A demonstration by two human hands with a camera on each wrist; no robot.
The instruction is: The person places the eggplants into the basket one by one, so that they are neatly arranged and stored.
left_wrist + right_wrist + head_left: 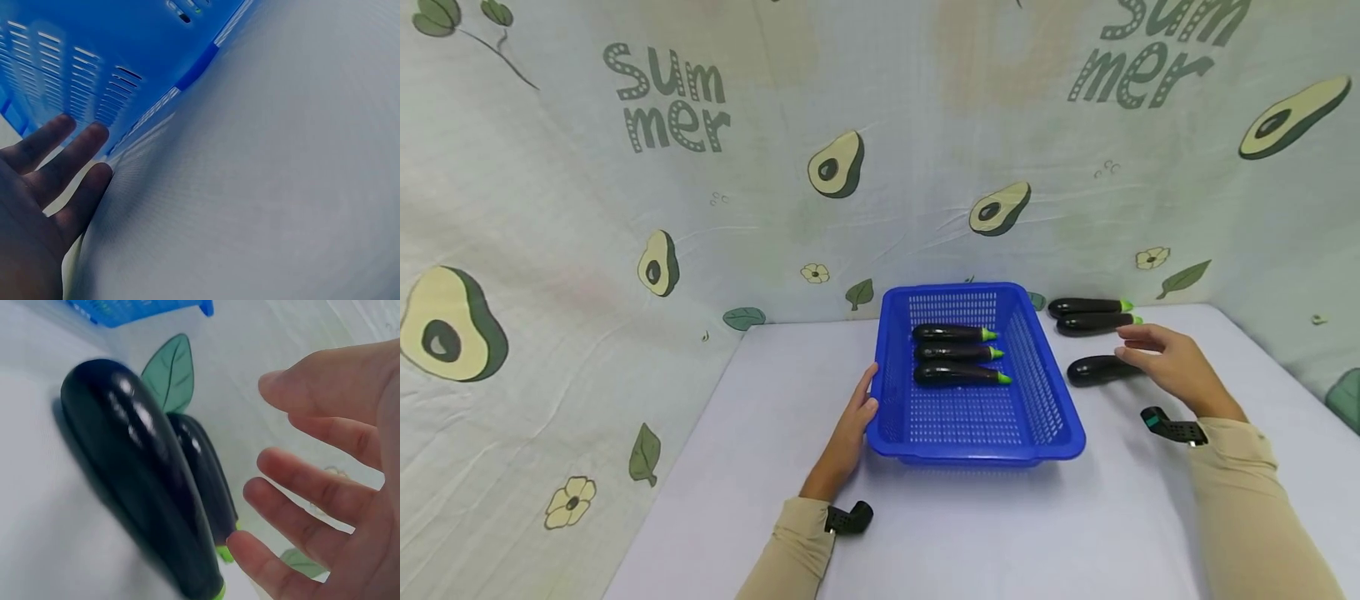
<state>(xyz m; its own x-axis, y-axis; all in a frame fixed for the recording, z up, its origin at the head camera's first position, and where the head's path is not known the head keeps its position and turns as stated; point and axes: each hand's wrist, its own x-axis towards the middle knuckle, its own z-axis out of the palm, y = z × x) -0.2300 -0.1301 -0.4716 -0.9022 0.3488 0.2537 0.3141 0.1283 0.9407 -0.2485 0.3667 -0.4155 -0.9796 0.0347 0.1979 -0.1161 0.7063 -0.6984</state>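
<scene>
A blue plastic basket (pixel 977 450) with slotted walls stands on the table, and three eggplants (pixel 955 353) lie side by side in it. My left hand (pixel 852 421) rests against the basket's left side, fingers extended along the slotted wall in the left wrist view. Over the stem end of a single eggplant (pixel 1093 371), right of the basket, hovers my right hand (pixel 1172 371). In the right wrist view its fingers are spread and slightly bent, apart from that eggplant (pixel 137 475), holding nothing.
Two more eggplants (pixel 1090 323) lie close together behind the single one, near the table's back edge. A white cloth covers the table (pixel 760 500). Behind it hangs a printed cloth (pixel 760 208) with avocados and leaves. Each wrist wears a black strap device (pixel 1172 427).
</scene>
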